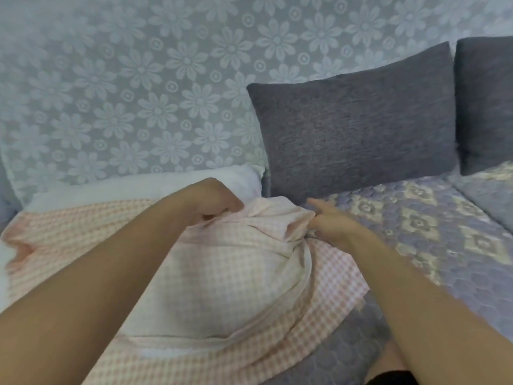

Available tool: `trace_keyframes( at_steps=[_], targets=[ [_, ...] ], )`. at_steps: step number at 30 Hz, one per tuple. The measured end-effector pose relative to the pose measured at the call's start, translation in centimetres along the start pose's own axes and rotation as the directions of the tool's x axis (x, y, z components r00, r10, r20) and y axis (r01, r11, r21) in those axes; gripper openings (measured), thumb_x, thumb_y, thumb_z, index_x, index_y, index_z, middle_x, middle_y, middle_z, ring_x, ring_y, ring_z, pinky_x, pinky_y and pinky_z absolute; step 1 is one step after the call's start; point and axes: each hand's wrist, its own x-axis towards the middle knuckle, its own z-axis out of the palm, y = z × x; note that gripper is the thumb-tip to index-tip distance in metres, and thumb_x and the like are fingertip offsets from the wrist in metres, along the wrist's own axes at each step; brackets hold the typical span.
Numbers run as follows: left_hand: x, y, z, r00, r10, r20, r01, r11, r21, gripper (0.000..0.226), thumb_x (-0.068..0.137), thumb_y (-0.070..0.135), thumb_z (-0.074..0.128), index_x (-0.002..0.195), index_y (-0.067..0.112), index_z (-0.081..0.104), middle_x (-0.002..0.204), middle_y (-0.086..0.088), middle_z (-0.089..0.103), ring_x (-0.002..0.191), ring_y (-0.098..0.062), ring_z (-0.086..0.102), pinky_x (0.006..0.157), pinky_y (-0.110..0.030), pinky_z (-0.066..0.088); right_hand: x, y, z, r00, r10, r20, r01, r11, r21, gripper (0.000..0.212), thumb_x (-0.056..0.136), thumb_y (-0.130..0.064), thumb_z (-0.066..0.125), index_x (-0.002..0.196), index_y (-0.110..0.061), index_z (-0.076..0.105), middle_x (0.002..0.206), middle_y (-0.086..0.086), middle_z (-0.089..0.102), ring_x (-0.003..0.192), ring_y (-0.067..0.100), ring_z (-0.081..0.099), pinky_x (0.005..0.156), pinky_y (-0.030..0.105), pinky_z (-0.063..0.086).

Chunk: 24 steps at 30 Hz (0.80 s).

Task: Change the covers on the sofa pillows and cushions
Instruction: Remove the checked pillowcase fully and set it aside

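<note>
A pink-and-white checked cover lies bunched over a white pillow on the sofa seat in front of me. My left hand is curled into a fist and grips a fold of the cover near its far edge. My right hand pinches the cover's bunched corner, with its index finger stretched forward. The white pillow shows only along the far side and at the left edge; the rest is under the cover.
Two dark grey cushions lean against the backrest at the right. A large cushion in a pale floral cover stands behind the pillow. A quilted purple and cream throw covers the seat at the right.
</note>
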Motion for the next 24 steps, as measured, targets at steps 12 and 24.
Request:
trace_keyframes(
  at_steps=[12, 24],
  targets=[
    [2.3, -3.8, 3.2, 0.962, 0.096, -0.254, -0.003, 0.938, 0.346, 0.042, 0.091, 0.053, 0.064, 0.119, 0.022, 0.068, 0.116, 0.004, 0.066, 0.116, -0.027, 0.059, 0.101, -0.049, 0.047, -1.5, 0.8, 2.6, 0.960, -0.254, -0.120, 0.240, 0.964, -0.118, 0.012, 0.095, -0.011, 0.062, 0.096, -0.001, 0.068, 0.089, 0.003, 0.066, 0.085, 0.015, 0.061, 0.072, 0.030, 0.049],
    [-11.0, -10.4, 7.0, 0.781, 0.238, 0.578, -0.578, 0.626, 0.523, 0.025, 0.099, 0.043, 0.057, 0.124, 0.042, 0.059, 0.110, 0.023, 0.055, 0.096, 0.002, 0.050, 0.089, -0.021, 0.042, -13.1, 2.0, -2.5, 0.956, 0.093, 0.277, 0.200, 0.485, -0.851, 0.050, 0.089, 0.010, 0.038, 0.104, -0.026, 0.070, 0.100, -0.010, 0.069, 0.091, 0.004, 0.062, 0.073, 0.017, 0.049]
  ],
)
